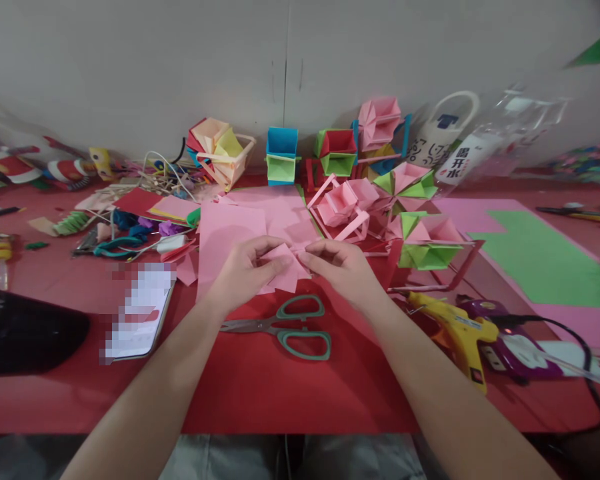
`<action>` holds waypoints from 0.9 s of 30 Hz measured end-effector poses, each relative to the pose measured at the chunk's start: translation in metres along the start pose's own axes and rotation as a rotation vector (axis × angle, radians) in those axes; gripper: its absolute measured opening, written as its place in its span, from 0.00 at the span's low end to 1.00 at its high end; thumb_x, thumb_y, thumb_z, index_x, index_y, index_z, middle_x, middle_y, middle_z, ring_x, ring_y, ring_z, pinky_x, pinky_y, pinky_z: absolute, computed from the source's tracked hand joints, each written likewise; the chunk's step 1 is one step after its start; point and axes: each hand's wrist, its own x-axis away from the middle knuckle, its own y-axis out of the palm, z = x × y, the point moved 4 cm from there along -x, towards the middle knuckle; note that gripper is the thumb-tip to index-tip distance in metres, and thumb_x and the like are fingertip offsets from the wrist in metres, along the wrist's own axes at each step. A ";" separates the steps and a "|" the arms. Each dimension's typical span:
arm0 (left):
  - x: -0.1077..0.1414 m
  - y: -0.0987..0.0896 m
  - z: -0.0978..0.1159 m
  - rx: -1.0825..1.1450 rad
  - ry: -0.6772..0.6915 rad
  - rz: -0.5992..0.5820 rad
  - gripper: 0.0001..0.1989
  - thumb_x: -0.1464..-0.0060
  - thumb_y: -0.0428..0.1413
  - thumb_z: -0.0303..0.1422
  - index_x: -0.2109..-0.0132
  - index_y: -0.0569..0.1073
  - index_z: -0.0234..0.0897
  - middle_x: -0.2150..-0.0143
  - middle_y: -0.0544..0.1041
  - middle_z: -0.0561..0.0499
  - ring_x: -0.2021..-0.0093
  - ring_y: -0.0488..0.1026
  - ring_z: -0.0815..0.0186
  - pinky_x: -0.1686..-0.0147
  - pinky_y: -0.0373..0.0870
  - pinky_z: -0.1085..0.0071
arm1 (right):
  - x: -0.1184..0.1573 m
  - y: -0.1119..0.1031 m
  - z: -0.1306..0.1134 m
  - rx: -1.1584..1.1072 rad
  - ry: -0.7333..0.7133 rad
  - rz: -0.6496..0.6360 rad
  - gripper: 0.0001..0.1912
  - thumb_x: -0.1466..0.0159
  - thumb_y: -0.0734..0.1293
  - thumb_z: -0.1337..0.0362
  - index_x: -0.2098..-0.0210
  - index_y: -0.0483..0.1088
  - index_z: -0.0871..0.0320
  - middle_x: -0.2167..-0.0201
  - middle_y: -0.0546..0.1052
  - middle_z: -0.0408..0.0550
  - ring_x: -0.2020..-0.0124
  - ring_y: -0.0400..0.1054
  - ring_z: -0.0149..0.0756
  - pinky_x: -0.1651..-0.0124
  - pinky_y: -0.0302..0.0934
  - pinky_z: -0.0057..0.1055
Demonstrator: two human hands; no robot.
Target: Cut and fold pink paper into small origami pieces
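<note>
A small folded piece of pink paper is held up over the table between my two hands. My left hand pinches its left side, thumb on top. At its right edge, my right hand has thumb and fingers pressed together on the same paper. Just below my hands lie scissors with green handles, blades pointing left. Behind the hands rest pink paper sheets. A pink folded-paper wheel on a frame stands just beyond my right hand.
Several coloured paper wheels line the wall, one being blue and green. A yellow glue gun and purple power strip lie at right. A phone and black cup are at left. A plastic bottle leans behind.
</note>
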 end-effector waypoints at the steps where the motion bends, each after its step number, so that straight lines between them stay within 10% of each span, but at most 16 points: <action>1: 0.000 0.001 0.000 0.002 0.004 -0.009 0.15 0.48 0.63 0.38 0.54 0.78 0.36 0.58 0.80 0.47 0.63 0.75 0.64 0.65 0.71 0.71 | 0.000 0.000 0.000 0.004 -0.002 -0.001 0.13 0.42 0.73 0.53 0.67 0.77 0.58 0.71 0.77 0.45 0.71 0.67 0.31 0.64 0.64 0.31; 15: 0.002 0.006 0.001 0.014 0.064 -0.103 0.10 0.46 0.61 0.32 0.55 0.76 0.37 0.55 0.80 0.47 0.53 0.76 0.62 0.53 0.71 0.69 | 0.001 0.004 -0.001 -0.039 -0.019 -0.026 0.14 0.39 0.71 0.53 0.70 0.73 0.58 0.74 0.72 0.42 0.72 0.64 0.30 0.67 0.60 0.30; 27: 0.003 0.004 0.004 0.015 -0.023 -0.076 0.07 0.48 0.62 0.35 0.66 0.79 0.35 0.68 0.79 0.49 0.67 0.74 0.66 0.66 0.71 0.71 | 0.005 0.008 -0.006 0.050 -0.097 -0.056 0.09 0.39 0.71 0.57 0.71 0.74 0.57 0.73 0.76 0.44 0.70 0.68 0.33 0.66 0.62 0.32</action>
